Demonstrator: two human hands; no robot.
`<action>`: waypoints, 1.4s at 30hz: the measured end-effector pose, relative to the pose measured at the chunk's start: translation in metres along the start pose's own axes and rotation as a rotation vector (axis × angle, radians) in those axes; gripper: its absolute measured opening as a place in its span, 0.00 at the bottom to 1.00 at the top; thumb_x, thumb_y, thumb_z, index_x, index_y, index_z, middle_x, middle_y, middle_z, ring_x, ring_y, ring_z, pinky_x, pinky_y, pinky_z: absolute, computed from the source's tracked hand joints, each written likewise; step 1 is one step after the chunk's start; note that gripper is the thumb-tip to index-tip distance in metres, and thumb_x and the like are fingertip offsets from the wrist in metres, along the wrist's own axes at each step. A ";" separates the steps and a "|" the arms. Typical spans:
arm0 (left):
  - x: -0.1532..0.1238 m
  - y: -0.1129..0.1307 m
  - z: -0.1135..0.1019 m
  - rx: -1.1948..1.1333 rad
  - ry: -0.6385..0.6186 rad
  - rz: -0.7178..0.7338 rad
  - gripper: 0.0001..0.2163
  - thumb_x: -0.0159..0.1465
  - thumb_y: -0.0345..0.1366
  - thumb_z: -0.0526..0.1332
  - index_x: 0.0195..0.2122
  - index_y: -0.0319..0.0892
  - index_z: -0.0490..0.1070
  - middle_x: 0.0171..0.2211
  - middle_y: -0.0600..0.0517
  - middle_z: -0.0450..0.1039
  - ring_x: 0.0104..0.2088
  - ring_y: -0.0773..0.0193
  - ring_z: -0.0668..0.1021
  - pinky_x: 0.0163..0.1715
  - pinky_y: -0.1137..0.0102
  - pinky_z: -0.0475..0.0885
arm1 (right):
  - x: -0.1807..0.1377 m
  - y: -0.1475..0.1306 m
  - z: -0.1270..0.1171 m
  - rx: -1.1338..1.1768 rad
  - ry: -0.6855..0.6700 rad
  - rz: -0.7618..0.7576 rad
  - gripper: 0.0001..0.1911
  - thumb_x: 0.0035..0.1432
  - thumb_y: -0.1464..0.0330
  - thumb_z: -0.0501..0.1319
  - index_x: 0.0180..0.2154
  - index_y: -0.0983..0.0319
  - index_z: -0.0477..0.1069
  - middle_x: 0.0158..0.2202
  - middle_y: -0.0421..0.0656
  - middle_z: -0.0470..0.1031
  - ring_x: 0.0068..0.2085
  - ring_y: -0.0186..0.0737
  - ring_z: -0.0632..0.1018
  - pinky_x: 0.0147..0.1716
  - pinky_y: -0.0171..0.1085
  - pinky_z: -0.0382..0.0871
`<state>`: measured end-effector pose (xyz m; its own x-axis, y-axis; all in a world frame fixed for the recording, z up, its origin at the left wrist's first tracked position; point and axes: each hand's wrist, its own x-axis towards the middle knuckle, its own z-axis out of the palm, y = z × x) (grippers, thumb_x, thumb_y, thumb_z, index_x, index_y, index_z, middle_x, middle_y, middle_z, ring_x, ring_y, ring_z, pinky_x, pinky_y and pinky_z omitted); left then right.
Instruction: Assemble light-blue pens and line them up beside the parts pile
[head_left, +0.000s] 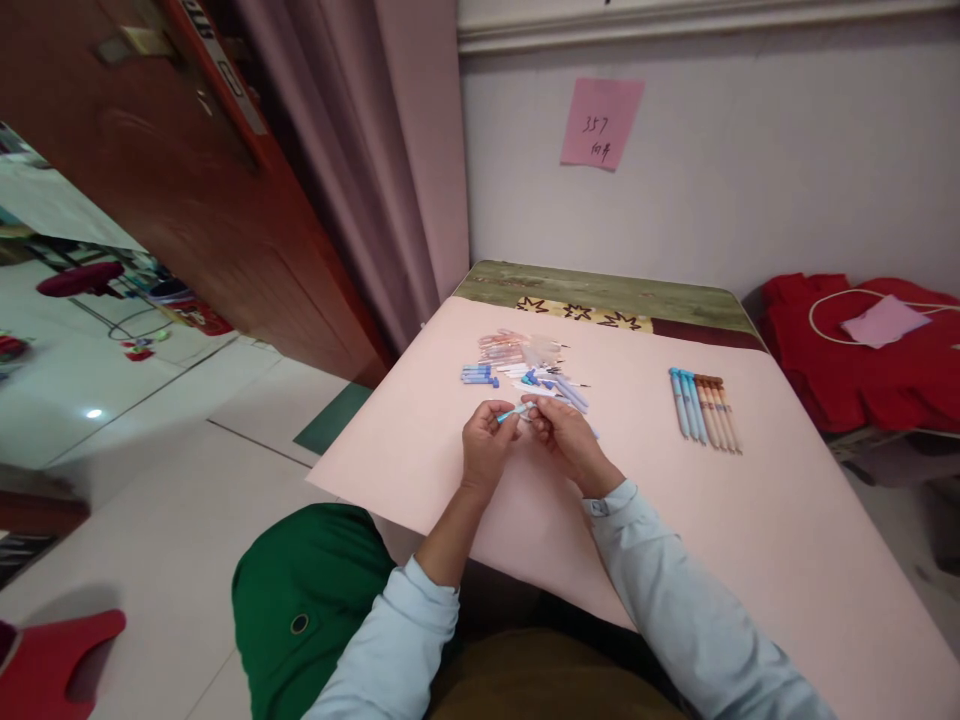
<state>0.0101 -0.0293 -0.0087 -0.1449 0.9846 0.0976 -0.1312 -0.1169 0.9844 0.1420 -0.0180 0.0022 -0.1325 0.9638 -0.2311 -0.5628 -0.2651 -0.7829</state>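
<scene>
One desk (750, 560), pink-covered. Left hand (486, 445) and right hand (570, 440) meet fingertip to fingertip, forearms angled inward. Just beyond them, one heap of pen parts (525, 368), too small to count. Right of the right hand, about seven pens (703, 408) in a row. Both hands pinch one light-blue pen barrel (513, 411), partly hidden by the fingers.

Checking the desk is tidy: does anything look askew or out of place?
Nothing broken or spilled. The pen parts lie in a loose jumble, unlike the neat row of pens to their right.
</scene>
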 end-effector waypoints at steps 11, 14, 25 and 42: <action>0.000 -0.012 -0.005 0.007 -0.117 -0.019 0.12 0.60 0.41 0.64 0.42 0.42 0.74 0.35 0.50 0.77 0.34 0.66 0.77 0.36 0.71 0.73 | -0.001 -0.013 -0.004 -0.140 0.099 -0.173 0.13 0.52 0.61 0.68 0.37 0.61 0.71 0.30 0.40 0.78 0.28 0.30 0.76 0.30 0.31 0.73; -0.001 -0.011 -0.005 0.017 -0.111 -0.003 0.11 0.61 0.42 0.63 0.42 0.42 0.73 0.37 0.49 0.77 0.37 0.64 0.78 0.35 0.71 0.73 | -0.004 -0.015 -0.002 -0.312 0.146 -0.302 0.14 0.53 0.58 0.67 0.34 0.62 0.71 0.29 0.41 0.77 0.27 0.32 0.77 0.29 0.33 0.73; -0.003 -0.013 -0.004 0.136 -0.095 0.140 0.08 0.61 0.40 0.64 0.38 0.43 0.74 0.36 0.50 0.78 0.36 0.64 0.79 0.39 0.70 0.73 | -0.010 -0.010 -0.003 -0.921 0.161 -0.728 0.10 0.62 0.60 0.59 0.40 0.56 0.77 0.37 0.43 0.79 0.31 0.38 0.78 0.36 0.40 0.73; -0.006 -0.009 -0.004 0.104 -0.062 0.140 0.09 0.61 0.40 0.63 0.40 0.43 0.71 0.38 0.48 0.79 0.40 0.60 0.80 0.43 0.66 0.73 | -0.012 -0.007 -0.001 -0.919 0.170 -0.730 0.17 0.66 0.60 0.53 0.51 0.55 0.73 0.42 0.44 0.78 0.33 0.39 0.76 0.41 0.42 0.72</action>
<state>0.0080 -0.0343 -0.0192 -0.0934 0.9662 0.2401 -0.0117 -0.2422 0.9701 0.1488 -0.0280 0.0099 0.1258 0.8973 0.4232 0.3455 0.3603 -0.8665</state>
